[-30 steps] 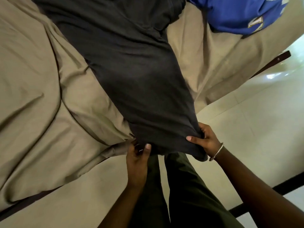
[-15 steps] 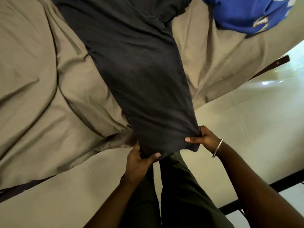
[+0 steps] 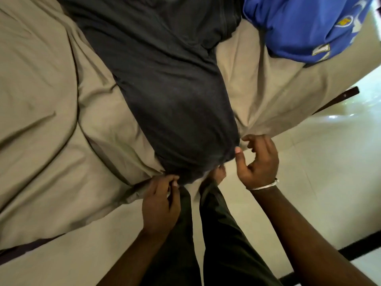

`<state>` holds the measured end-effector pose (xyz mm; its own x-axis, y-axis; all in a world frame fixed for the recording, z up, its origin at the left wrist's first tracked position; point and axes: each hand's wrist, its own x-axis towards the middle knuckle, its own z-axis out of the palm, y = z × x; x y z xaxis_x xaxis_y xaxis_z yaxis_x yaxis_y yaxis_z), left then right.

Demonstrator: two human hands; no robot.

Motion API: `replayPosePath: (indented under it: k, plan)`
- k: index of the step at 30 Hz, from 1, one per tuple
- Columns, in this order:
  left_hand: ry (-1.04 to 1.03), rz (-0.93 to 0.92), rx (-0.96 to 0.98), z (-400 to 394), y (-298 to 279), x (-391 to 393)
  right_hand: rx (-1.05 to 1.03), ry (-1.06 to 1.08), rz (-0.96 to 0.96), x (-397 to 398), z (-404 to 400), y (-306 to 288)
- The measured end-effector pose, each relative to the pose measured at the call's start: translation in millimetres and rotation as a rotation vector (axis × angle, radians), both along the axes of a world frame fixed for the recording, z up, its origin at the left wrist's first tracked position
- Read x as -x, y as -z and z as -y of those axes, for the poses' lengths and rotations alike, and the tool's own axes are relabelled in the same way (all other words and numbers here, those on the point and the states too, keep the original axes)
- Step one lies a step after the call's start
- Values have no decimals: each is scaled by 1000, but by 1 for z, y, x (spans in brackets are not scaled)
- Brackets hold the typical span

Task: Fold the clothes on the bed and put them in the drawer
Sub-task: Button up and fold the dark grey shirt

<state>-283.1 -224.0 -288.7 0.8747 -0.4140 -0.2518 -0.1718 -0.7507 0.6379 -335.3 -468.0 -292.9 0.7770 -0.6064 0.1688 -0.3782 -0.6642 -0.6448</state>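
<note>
Rumpled tan bedsheet (image 3: 51, 124) above pale tiled floor (image 3: 329, 172)

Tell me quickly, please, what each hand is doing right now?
Left hand: pinches the near edge of the dark garment at the bed's edge.
Right hand: open, fingers loosely curled beside the garment, holding nothing.

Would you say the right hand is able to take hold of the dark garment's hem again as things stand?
Probably yes: the right hand is open beside the dark garment, its thumb near the hem, with nothing between them.
</note>
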Motion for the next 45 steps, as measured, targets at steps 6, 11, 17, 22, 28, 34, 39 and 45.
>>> replayPosePath:
  k: [6,11,17,22,28,34,39,45]
  plan:
    - [39,457,-24,85,-30,-126,214,-279,-35,-136,2,-20]
    - [167,292,-402,94,0,-203,235,-327,-519,-180,30,2]
    - [76,313,-378,75,20,-207,203,-249,-423,-176,28,9]
    - [86,344,-388,79,36,-210,-54,247,31,-204,40,-5]
    - [76,323,-385,81,38,-210,-243,612,-356,-274,72,-21]
    - [83,337,-394,82,41,-208,-140,492,-151,-274,82,-22]
    - [80,378,-390,82,45,-208,-38,199,233,-276,66,-40]
    - [62,444,-297,79,54,-208,294,-741,64,-267,-3,-39]
